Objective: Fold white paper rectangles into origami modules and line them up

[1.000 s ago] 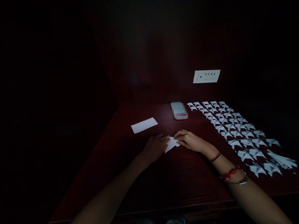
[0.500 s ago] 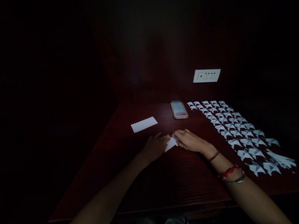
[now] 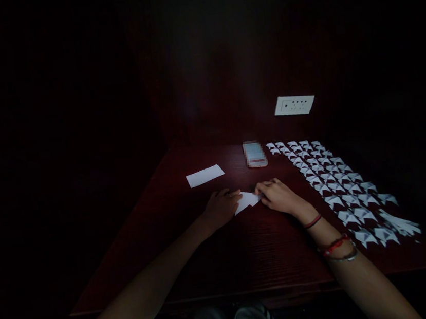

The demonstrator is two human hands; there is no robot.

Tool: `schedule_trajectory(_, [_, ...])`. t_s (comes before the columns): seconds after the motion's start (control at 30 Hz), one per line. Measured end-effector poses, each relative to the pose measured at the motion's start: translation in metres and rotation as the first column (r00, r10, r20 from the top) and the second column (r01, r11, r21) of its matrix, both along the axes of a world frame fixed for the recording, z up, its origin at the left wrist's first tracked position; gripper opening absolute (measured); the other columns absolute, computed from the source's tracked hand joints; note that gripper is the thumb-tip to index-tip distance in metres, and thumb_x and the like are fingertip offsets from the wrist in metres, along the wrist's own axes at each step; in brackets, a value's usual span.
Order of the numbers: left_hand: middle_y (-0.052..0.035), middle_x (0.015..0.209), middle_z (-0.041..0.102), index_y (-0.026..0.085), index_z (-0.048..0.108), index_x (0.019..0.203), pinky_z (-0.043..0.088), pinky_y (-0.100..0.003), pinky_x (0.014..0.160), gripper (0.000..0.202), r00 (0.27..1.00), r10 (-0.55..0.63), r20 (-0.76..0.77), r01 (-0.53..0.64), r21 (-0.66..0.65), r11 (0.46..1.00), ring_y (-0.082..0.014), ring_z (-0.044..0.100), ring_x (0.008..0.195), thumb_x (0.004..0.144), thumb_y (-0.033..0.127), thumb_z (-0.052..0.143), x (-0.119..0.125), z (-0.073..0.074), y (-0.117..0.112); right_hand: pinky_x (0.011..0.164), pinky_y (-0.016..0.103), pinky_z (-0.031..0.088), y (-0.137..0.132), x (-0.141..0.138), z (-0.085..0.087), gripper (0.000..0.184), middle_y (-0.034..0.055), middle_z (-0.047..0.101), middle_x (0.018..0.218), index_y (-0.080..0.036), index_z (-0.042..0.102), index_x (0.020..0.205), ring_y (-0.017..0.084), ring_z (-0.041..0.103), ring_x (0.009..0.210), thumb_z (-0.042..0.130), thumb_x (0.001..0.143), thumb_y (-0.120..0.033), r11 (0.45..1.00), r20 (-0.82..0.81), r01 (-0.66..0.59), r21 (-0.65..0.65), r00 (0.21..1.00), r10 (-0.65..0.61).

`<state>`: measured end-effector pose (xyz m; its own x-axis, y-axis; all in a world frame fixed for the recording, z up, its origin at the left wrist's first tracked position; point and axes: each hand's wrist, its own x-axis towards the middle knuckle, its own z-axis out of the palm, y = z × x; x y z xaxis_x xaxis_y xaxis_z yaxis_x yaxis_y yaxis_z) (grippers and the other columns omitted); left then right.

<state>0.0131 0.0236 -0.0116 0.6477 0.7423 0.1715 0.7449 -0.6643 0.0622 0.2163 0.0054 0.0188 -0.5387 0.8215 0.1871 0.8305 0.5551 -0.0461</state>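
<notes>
A small piece of folded white paper (image 3: 246, 202) lies on the dark red table in front of me, its lower edge stepped. My left hand (image 3: 222, 207) holds the paper's left part, fingers pressed on it and thumb side hidden. At the right end, my right hand (image 3: 275, 194) has its fingers curled and closed on the paper's edge. Beyond my left hand, a flat white paper strip (image 3: 205, 176) rests on the table, touched by neither hand.
A phone (image 3: 255, 154) lies near the back wall. Rows of folded white paper figures (image 3: 326, 176) cover the table's right side, with a bunch of white paper strips (image 3: 401, 223) near the front. A socket plate (image 3: 294, 105) is on the wall.
My right hand has shifted to the right along the folded paper, and more of the paper shows between my hands. My left hand has stayed nearly in place.
</notes>
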Motion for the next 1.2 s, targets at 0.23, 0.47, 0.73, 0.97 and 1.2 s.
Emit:
schedule_trajectory(0.23, [0.0039, 0.124, 0.039, 0.027, 0.042, 0.113, 0.029, -0.040, 0.085, 0.032, 1.000, -0.025, 0.016, 0.025, -0.009, 1.000, -0.0223, 0.036, 0.108, 0.082, 0.023, 0.034, -0.002, -0.002, 0.004, 0.073, 0.028, 0.029, -0.004, 0.018, 0.004, 0.011, 0.0022, 0.059, 0.075, -0.018, 0.049, 0.082, 0.015, 0.053, 0.071, 0.046, 0.072, -0.016, 0.993, 0.036, 0.116, -0.024, 0.993, -0.115])
schedule_trajectory(0.47, [-0.0017, 0.108, 0.050, 0.022, 0.049, 0.102, 0.027, -0.035, 0.088, 0.024, 0.974, -0.112, 0.199, 0.113, 0.009, 0.994, -0.0177, 0.040, 0.103, 0.079, 0.021, 0.041, -0.001, -0.004, 0.011, 0.076, 0.030, 0.032, 0.005, 0.011, -0.005, 0.021, 0.0062, 0.057, 0.091, -0.018, 0.053, 0.095, 0.017, 0.049, 0.088, 0.040, 0.080, -0.022, 0.997, -0.181, 0.062, 0.041, 0.982, -0.054])
schedule_trajectory(0.73, [-0.0012, 0.100, 0.051, 0.022, 0.046, 0.101, 0.033, -0.035, 0.083, 0.029, 0.934, -0.113, 0.339, 0.160, -0.112, 0.981, -0.0179, 0.045, 0.095, 0.073, 0.027, 0.052, -0.001, 0.002, 0.016, 0.072, 0.033, 0.033, 0.013, -0.011, -0.027, 0.014, 0.0042, 0.049, 0.089, -0.019, 0.055, 0.087, 0.017, 0.045, 0.088, 0.050, 0.074, -0.022, 0.988, -0.307, 0.116, -0.099, 0.941, -0.141])
schedule_trajectory(0.97, [-0.0021, 0.092, 0.050, 0.019, 0.054, 0.088, 0.036, -0.032, 0.080, 0.015, 0.904, -0.058, 0.424, 0.110, -0.098, 0.989, -0.0163, 0.047, 0.088, 0.075, 0.025, 0.051, 0.000, 0.000, 0.018, 0.073, 0.031, 0.033, 0.016, -0.014, -0.028, 0.003, 0.0019, 0.046, 0.082, -0.017, 0.054, 0.073, 0.015, 0.045, 0.083, 0.052, 0.071, -0.015, 0.984, -0.428, 0.110, -0.143, 0.889, -0.161])
schedule_trajectory(1.2, [-0.0025, 0.097, 0.046, 0.018, 0.054, 0.076, 0.035, -0.033, 0.085, 0.009, 0.850, -0.093, 0.518, 0.083, 0.042, 0.996, -0.0160, 0.043, 0.095, 0.078, 0.020, 0.045, 0.003, 0.015, 0.008, 0.076, 0.031, 0.031, 0.005, -0.022, -0.010, 0.010, 0.0040, 0.047, 0.090, -0.019, 0.054, 0.083, 0.017, 0.043, 0.089, 0.046, 0.076, -0.021, 0.998, -0.490, 0.046, 0.039, 0.872, -0.021])
